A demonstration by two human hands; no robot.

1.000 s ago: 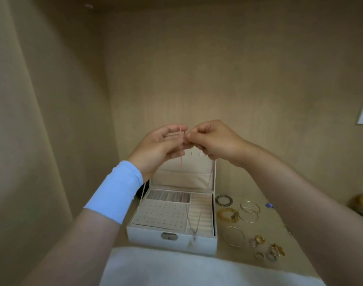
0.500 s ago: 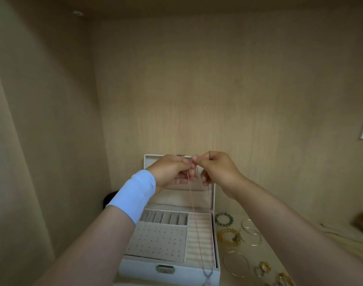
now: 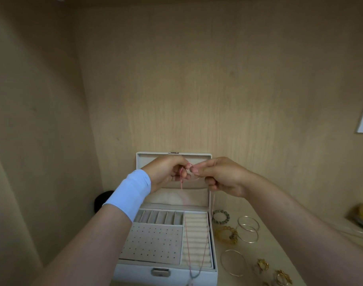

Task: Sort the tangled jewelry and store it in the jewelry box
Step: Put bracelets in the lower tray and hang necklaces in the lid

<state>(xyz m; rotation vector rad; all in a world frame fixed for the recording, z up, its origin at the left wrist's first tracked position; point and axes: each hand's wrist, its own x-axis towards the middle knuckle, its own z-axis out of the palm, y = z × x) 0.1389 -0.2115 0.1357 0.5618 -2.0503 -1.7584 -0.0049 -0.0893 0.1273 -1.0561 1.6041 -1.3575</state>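
Note:
A white jewelry box point(image 3: 135, 272) stands with its lid up on the shelf, showing a dotted earring panel, small slots and ring rolls. In front of the lid, my left hand point(image 3: 168, 172) and my right hand point(image 3: 219, 178) meet fingertip to fingertip. Both pinch the ends of a thin pink necklace point(image 3: 186, 234). Its loop hangs down over the ring rolls to the box's front edge, where a small pendant dangles. A light blue band wraps my left wrist.
Right of the box lie a dark beaded bracelet point(image 3: 220, 216), silver bangles point(image 3: 248, 228), a gold bracelet point(image 3: 226, 234), a large thin hoop point(image 3: 233, 263) and gold rings point(image 3: 263, 265). A dish point(image 3: 362, 215) sits far right. Wooden walls close in behind and left.
Both hands came down from a raised position to the level of the lid. The view tilted, so the box sits lower in frame. The necklace loop hangs longer over the ring rolls.

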